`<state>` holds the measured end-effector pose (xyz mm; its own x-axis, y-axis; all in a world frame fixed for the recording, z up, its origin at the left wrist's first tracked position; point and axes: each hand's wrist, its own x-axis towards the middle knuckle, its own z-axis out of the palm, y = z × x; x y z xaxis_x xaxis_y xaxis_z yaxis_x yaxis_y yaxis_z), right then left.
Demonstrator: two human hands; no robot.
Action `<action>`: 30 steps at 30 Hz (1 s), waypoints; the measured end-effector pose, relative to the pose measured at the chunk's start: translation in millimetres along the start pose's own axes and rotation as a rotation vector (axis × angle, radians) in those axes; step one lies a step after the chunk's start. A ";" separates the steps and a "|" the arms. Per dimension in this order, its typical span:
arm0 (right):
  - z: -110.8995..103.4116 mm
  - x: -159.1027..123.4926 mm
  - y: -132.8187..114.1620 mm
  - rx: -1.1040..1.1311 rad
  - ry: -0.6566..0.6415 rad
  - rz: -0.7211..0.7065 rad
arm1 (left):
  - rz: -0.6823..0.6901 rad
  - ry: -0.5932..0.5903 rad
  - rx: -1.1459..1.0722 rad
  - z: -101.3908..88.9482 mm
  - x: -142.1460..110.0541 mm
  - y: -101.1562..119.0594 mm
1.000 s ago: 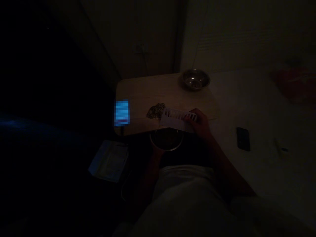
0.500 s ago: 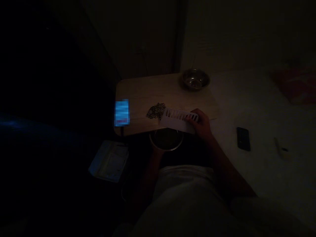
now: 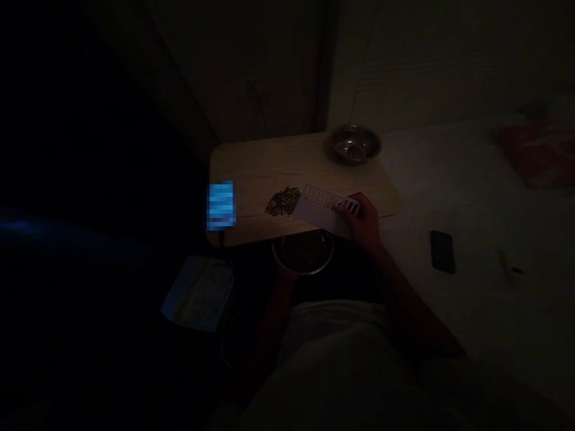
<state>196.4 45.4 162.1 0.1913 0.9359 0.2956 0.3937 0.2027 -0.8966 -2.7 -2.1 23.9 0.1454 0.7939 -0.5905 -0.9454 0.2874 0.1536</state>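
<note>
In my right hand point(image 3: 365, 220) is a flat pale card with a row of slots point(image 3: 321, 209), gripped at its right end. Its left end reaches a heap of small dark bits, like seeds or grains point(image 3: 283, 201), on the wooden board-like tabletop point(image 3: 256, 167). Below the front edge, my left hand point(image 3: 288, 278) holds a round metal-rimmed bowl point(image 3: 303, 272) from underneath. That bowl's inside is dark, and the fingers of my left hand are mostly lost in shadow.
A shiny metal bowl point(image 3: 356, 145) stands at the tabletop's back right. A lit, blurred-out screen point(image 3: 221, 205) is at its left edge. A dark phone point(image 3: 442, 251) and a small object point(image 3: 512, 269) lie on the right, a red packet point(image 3: 539, 152) behind. A pale packet point(image 3: 197, 293) is lower left.
The slotted card has tilted, its left end turning slightly up and away from the front edge. My right hand has shifted a little with it; my left hand and its bowl stay put.
</note>
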 end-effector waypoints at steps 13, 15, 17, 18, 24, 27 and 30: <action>5.7 4.2 -4.8 -0.006 0.060 -0.018 | -0.006 0.000 0.037 -2.7 -0.4 -0.5; 2.8 2.7 -4.1 0.011 0.069 -0.017 | -0.002 -0.010 0.029 -3.2 1.1 -0.8; -0.9 2.0 -3.1 0.023 0.098 -0.027 | 0.004 -0.009 0.023 -3.2 1.3 -0.4; -3.0 1.8 -2.5 0.025 0.114 -0.033 | 0.000 -0.001 0.020 -3.0 0.9 -0.1; -15.9 -0.8 3.5 0.024 0.129 0.008 | -0.001 0.008 0.035 0.9 -3.3 2.4; -19.2 -2.3 5.8 0.022 0.113 0.010 | -0.003 0.007 0.035 1.9 -3.4 2.6; -19.7 -2.9 5.6 0.039 0.099 0.019 | -0.009 0.012 0.012 0.2 -1.5 1.9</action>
<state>215.7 38.2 162.7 0.2871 0.9071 0.3078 0.3541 0.1981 -0.9140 -4.7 -2.6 25.2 0.1505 0.7850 -0.6010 -0.9406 0.3008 0.1574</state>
